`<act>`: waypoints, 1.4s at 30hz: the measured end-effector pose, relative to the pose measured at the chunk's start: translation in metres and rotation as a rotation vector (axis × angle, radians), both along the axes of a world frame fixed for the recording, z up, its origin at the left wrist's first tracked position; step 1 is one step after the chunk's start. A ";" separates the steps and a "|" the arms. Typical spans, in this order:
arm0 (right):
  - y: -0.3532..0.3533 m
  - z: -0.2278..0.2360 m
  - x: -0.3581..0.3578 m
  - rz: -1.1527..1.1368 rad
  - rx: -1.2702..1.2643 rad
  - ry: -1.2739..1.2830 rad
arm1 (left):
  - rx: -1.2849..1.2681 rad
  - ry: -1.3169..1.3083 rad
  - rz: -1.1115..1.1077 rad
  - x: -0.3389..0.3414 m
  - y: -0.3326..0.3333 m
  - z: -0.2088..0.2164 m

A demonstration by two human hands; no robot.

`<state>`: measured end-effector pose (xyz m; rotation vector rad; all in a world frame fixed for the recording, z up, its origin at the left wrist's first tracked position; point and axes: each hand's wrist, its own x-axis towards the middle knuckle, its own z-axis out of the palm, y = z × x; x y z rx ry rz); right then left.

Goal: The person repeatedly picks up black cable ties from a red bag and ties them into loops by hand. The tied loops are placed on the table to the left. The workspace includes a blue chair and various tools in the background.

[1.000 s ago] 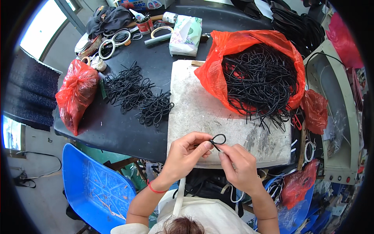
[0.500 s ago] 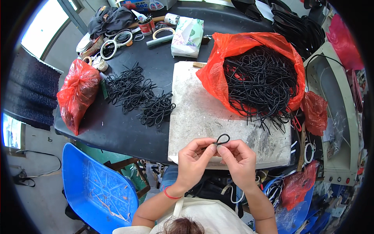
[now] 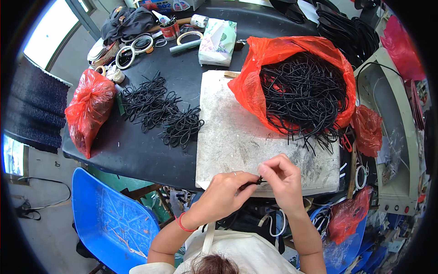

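A short black cord is pinched between my two hands above the front edge of the pale, stained board. My left hand has its fingers closed round one part of the cord, palm turned down. On the other side my right hand grips it with thumb and forefinger. Most of the cord is hidden by my fingers. Beyond my hands, an open red plastic bag holds a tangled heap of black cords. Looped, knotted black cords lie in a pile left of the board.
A tied red bag sits at the table's left end. Tape rolls, a tin of tools and a tissue pack stand at the back. A blue plastic chair is at lower left, a grey machine housing at right.
The cord's loop that stood up between my fingertips no longer shows. My left hand has turned palm down, and my right hand has risen slightly.
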<state>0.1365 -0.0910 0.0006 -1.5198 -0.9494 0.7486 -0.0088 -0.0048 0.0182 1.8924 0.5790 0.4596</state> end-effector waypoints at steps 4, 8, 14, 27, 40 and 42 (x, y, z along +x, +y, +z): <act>0.004 0.006 -0.011 -0.080 -0.053 0.263 | -0.244 0.056 -0.021 0.002 0.003 0.010; 0.000 0.006 -0.010 -0.099 -0.034 0.281 | -0.077 -0.006 -0.042 0.003 -0.006 0.006; -0.006 0.014 0.006 0.101 -0.224 0.306 | -0.267 0.052 -0.038 0.001 0.004 0.007; -0.001 0.005 -0.001 0.063 -0.106 0.288 | -0.462 -0.086 0.154 0.004 -0.018 -0.008; 0.001 -0.002 0.000 -0.040 -0.006 0.100 | -0.040 0.011 0.018 0.007 -0.007 0.003; -0.001 0.001 -0.004 -0.071 0.015 0.178 | -0.121 -0.048 0.015 0.007 -0.006 0.004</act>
